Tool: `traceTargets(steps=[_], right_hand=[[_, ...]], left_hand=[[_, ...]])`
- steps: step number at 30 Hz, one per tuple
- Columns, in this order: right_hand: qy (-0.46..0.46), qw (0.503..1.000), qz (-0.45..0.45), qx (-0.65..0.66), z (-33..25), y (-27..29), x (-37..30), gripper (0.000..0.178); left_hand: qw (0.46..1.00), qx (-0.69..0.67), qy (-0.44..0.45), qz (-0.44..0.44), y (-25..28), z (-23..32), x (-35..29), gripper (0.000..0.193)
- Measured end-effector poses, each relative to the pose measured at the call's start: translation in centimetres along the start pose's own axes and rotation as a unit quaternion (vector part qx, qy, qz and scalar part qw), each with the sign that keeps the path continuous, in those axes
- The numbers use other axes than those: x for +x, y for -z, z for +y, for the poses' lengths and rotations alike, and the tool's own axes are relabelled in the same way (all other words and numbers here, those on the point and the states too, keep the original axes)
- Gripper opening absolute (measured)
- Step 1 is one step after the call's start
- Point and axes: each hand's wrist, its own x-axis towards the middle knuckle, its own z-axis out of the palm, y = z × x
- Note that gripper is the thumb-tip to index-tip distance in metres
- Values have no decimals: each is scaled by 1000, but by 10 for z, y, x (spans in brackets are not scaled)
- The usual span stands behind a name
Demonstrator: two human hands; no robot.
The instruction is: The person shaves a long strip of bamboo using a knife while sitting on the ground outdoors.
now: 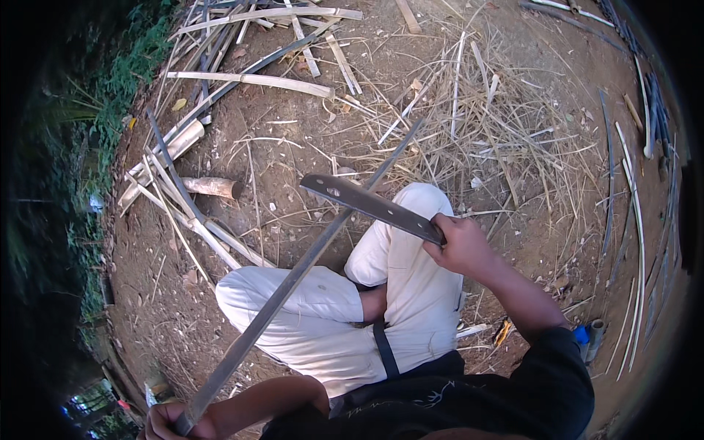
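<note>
My left hand (163, 424), low at the left edge of my lap, is closed around the near end of a long dark bamboo strip (275, 302). This strip slants up and away to the right over my crossed legs, its far end above the ground. My right hand (466, 248), by my right knee, grips a broad dark machete (367, 205) with several holes in its blade. The blade points left and crosses over the strip; whether they touch, I cannot tell. The machete's handle is hidden in my fist.
A heap of thin shavings (491, 117) lies ahead of my knees. Split bamboo pieces (249, 79) are piled at far left, near a short log (213, 188). Long strips (636, 242) lie along the right. A blue object (581, 336) stands by my right elbow.
</note>
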Motion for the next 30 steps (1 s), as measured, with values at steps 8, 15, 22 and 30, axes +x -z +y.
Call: traceTargets(steps=[8,15,22,30], right_hand=[[-167,983,62,-43,102,-23,68,30],[-165,986,32,-22,99,-19,77,32],[-186,978,6,-100,118,-27,105,32],[-279,953,14,-113,208,-27,135,35]], left_hand=[[986,124,-10,113,-13,1,4,35],[975,145,15,169,-2,4,16,36],[945,263,11,194,31,34,27,37],[953,226,-8,203,39,33,25,32]])
